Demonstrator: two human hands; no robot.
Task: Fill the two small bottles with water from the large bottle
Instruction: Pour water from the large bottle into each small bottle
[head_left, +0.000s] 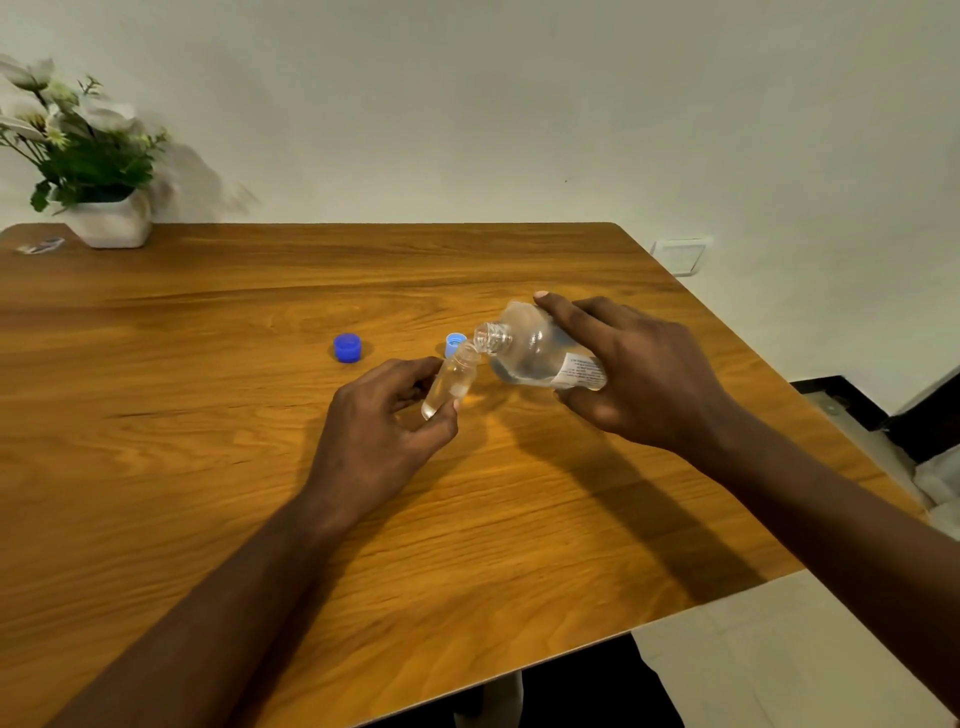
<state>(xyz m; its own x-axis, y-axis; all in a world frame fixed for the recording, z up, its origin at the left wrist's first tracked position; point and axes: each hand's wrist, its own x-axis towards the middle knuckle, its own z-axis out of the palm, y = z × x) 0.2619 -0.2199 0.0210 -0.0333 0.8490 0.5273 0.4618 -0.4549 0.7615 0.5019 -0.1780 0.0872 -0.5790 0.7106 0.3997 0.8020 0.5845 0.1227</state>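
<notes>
Two mouths nearly meet. The right hand (639, 374) wraps around the large bottle (530, 353), which lies almost level, neck pointing left, lip touching or just above the small bottle (452, 382). The left hand (379, 415) pinches that bottle between thumb and fingers, its long axis tilted up and right. No second small bottle shows. A dark blue cap (347, 347) and a light blue cap (454, 344) sit just beyond on the wooden table (208, 467). A potted plant (88, 156) stands far left against the pale wall.

Wooden table (208, 322), pale wall (519, 104)
</notes>
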